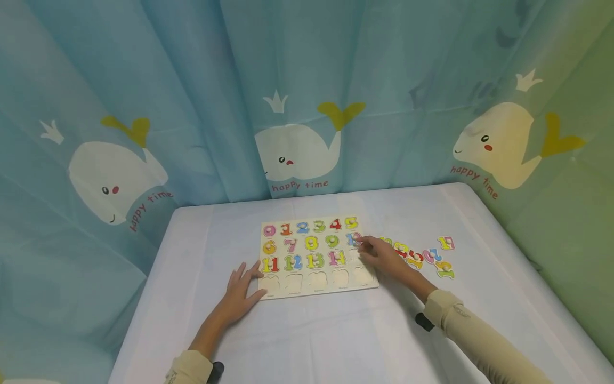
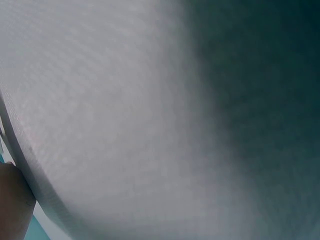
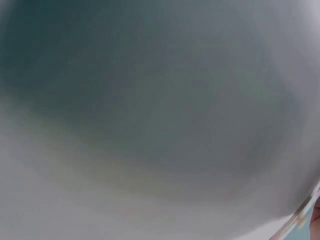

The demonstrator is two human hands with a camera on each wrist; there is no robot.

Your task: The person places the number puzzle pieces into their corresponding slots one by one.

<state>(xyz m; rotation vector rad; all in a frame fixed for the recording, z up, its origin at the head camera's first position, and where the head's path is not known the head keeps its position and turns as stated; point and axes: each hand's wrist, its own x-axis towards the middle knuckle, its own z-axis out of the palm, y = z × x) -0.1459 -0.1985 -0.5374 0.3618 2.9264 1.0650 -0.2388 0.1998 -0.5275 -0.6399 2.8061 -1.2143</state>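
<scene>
A number puzzle board (image 1: 312,292) lies on the table, with knobbed number pieces in its upper rows and bare recesses along the bottom row. My left hand (image 1: 238,295) rests at the board's lower left edge with fingers spread. At the right side of the board, my right hand (image 1: 384,257) pinches the blue-and-pink number 10 piece (image 1: 353,239) by its knob, over or in the end of the second row. The fingers partly cover that piece. Only a sliver of the left hand (image 2: 15,202) and of the right hand (image 3: 315,222) shows in the wrist views.
Loose number pieces lie right of the board, among them a red-and-yellow 15 (image 1: 415,259), a 20 (image 1: 432,255), a yellow-and-pink piece (image 1: 446,243) and a yellow-and-green piece (image 1: 445,270). A white cloth covers the table (image 1: 307,341). Whale-print curtains (image 1: 201,106) hang behind.
</scene>
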